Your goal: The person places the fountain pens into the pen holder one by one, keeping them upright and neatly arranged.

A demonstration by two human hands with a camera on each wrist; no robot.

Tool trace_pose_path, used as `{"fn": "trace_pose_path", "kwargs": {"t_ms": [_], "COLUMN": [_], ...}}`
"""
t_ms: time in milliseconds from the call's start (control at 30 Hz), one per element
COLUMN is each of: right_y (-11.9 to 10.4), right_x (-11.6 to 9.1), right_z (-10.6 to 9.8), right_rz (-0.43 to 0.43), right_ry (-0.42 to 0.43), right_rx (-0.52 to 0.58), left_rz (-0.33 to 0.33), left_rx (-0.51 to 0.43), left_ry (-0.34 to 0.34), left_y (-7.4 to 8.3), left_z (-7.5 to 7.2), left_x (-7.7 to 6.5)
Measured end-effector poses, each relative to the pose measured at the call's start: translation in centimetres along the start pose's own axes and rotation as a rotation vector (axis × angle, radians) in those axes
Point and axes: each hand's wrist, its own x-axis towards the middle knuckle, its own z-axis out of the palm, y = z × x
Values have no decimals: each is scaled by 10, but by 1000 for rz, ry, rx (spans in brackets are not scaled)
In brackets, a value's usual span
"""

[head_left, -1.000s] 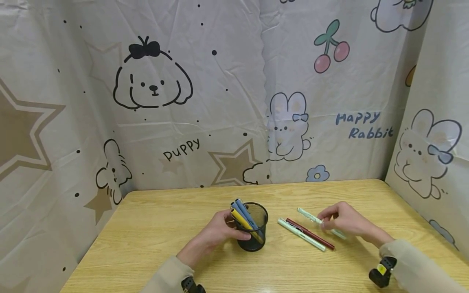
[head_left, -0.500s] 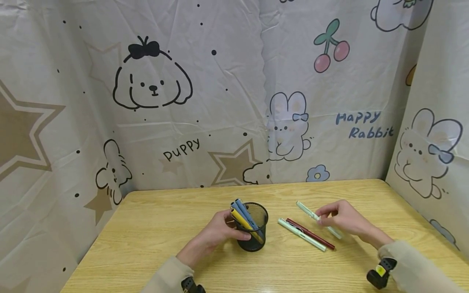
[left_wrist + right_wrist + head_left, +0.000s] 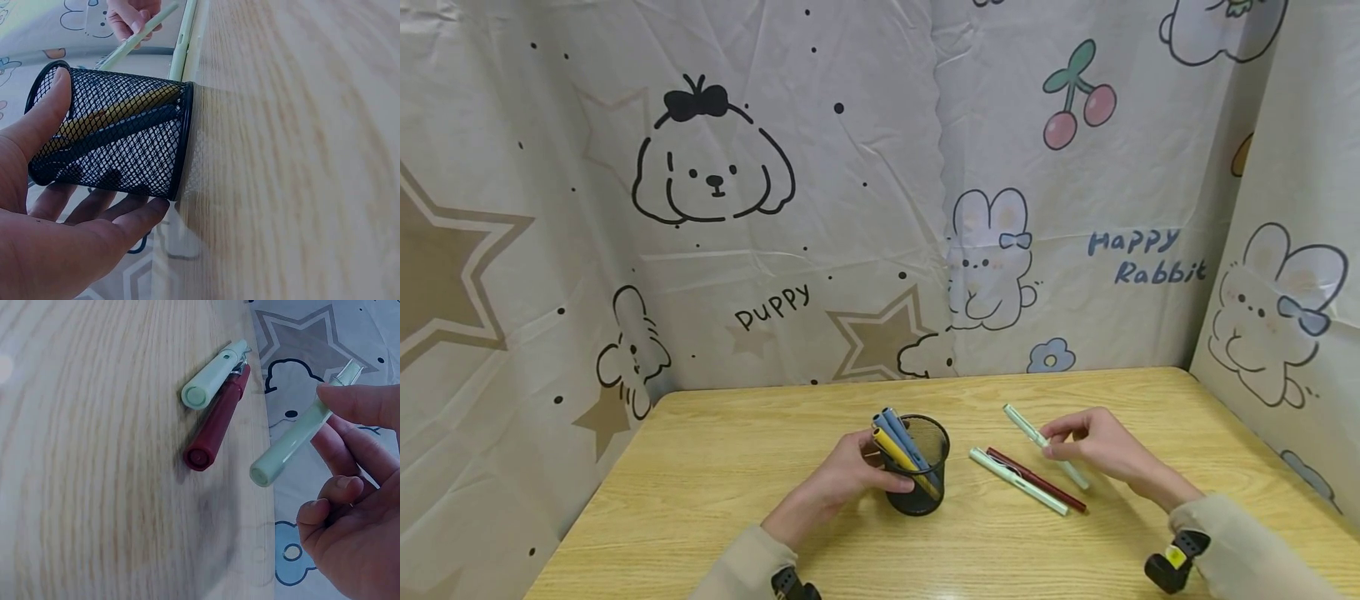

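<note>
Head view, left hand point(image 3: 852, 469) gripping one three-pen cup point(image 3: 916, 501), right hand point(image 3: 1102, 450) pinching one pen point(image 3: 1027, 427), two pens point(image 3: 1039, 481) between.

On the printed cloth point(image 3: 865, 50) in front of me I can read "puppy" point(image 3: 772, 307) in black and, to its right, "Happy Rabbit" point(image 3: 1146, 257) (that one is blue and takes two lines).
</note>
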Motion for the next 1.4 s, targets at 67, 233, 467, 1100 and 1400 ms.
{"fn": "trace_pose_path", "kwargs": {"t_ms": [67,233,467,1100,1400], "right_y": [-1,-6,-15,-31,-41], "right_x": [0,-2,-1,-1,-2], "right_z": [0,3,6,11,14], "right_rz": [-1,-15,-25,-38,-71], "right_ry": [1,4,16,44,66], "right_rx": [9,18,26,112,140], "left_rz": [-3,-7,-12,-8,8], "left_rx": [1,-6,5,29,31], "left_ry": [1,-1,9,13,15], "left_y": [0,0,-1,2,0], "left_z": [0,0,0,0,1], "left_x": [0,0,1,0,1]}}
